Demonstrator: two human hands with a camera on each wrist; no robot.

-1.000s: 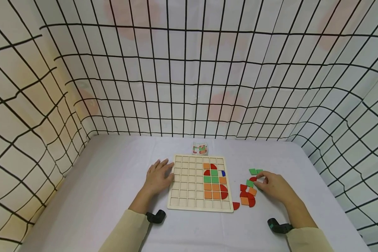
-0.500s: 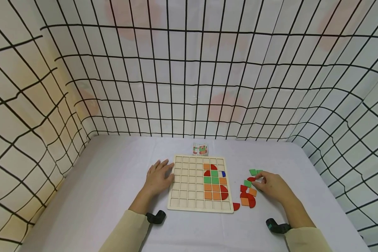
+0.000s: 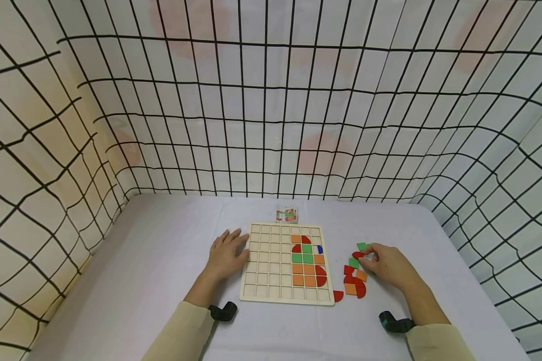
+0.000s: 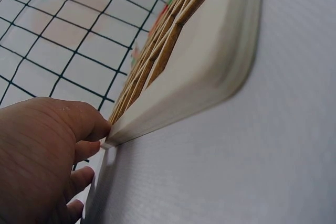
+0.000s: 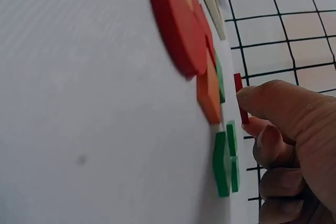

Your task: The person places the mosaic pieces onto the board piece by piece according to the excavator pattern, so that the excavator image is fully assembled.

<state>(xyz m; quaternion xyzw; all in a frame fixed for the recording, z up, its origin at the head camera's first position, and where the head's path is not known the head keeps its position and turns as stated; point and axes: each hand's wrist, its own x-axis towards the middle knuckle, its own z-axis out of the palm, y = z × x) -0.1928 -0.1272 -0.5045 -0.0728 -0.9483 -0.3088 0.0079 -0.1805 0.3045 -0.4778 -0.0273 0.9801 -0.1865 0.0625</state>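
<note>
A pale wooden grid board (image 3: 287, 302) lies flat on the table, with orange, green and red tiles and a small blue piece in its right-hand squares. At its left edge rests my left hand (image 3: 227, 254), fingers loosely spread; the left wrist view shows the thumb against the board's rim (image 4: 178, 106). Between thumb and index finger my right hand (image 3: 390, 265) pinches a red round-edged tile (image 5: 239, 85), held above the table. Loose pieces lie near that hand: a green tile (image 3: 354, 262), an orange tile (image 3: 361, 275) and a red tile (image 3: 361, 288).
A small patterned card (image 3: 286, 214) stands behind the board. Beside the board's lower right corner lies a red quarter-round tile (image 3: 339, 296). Black netting (image 3: 266, 118) over white cloth rises around the back and sides of the white table (image 3: 171, 225).
My right hand has shifted slightly left, bringing the pinched red tile a little nearer the board. My left hand stays at the board's edge.
</note>
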